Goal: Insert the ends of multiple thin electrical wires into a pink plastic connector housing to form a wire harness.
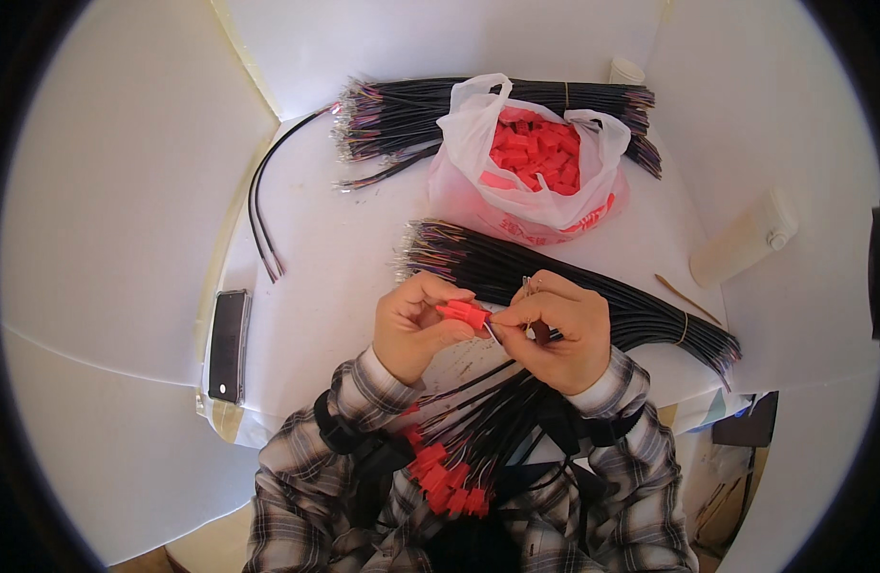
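My left hand (407,327) is closed around a small red plastic connector housing (464,313), thumb and fingers gripping its sides. At the housing's right end, my right hand (566,329) pinches thin wires, a white one showing below the fingertips. Whether the wire ends sit inside the housing I cannot tell. Beyond both hands lies a bundle of black cables (593,286) with stripped, coloured wire ends at its left. Across my lap hang several black cables (502,411) ending in red connectors (445,477).
A white plastic bag (459,196) full of red housings (536,153) stands at the back, before another black cable bundle (402,119). Left are loose cables (257,196) and a phone (229,346). Right are a cream bottle (744,239) and a thin brown stick (686,298). White panels (125,220) enclose the table.
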Motion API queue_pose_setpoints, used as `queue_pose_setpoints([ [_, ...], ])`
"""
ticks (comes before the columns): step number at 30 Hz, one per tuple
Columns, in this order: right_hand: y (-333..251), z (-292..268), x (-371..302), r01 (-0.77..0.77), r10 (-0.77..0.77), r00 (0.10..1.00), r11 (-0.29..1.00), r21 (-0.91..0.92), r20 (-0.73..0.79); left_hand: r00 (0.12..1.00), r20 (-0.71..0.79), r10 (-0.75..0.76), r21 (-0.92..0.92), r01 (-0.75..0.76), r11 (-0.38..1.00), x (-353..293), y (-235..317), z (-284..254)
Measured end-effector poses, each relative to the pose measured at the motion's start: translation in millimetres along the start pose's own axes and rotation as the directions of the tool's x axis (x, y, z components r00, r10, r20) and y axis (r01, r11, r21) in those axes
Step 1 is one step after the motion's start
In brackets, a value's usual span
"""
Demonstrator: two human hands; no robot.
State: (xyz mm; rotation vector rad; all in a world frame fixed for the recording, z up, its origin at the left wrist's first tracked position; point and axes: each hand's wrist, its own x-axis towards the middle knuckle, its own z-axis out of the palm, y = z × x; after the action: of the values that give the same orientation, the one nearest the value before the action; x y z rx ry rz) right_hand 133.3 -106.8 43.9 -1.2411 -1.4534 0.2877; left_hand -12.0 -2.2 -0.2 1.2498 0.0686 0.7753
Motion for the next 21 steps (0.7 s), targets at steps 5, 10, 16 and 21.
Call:
queue_pose_setpoints([
  [5,-0.1,-2.1,2.8,0.04,-0.04,0.999,0.999,0.037,0.004,1.0,-0.02,-0.019,-0.034,0.018,0.999,0.2,1.4,1.4],
  [10,1.9,-2.1,2.6,0.054,-0.054,0.999,0.997,0.051,-0.003,0.999,-0.032,-0.002,-0.036,0.0,0.999,-0.4,1.8,0.1],
  [16,1.2,-2.5,2.1,0.006,-0.006,1.0,1.0,0.029,0.025,1.0,-0.019,-0.007,-0.039,0.007,0.999,0.0,0.3,-0.1],
  [21,-1.3,-1.8,3.6,0.004,-0.004,1.0,1.0,0.016,0.024,1.0,-0.02,0.007,-0.011,-0.007,1.0,-0.5,5.3,2.0],
])
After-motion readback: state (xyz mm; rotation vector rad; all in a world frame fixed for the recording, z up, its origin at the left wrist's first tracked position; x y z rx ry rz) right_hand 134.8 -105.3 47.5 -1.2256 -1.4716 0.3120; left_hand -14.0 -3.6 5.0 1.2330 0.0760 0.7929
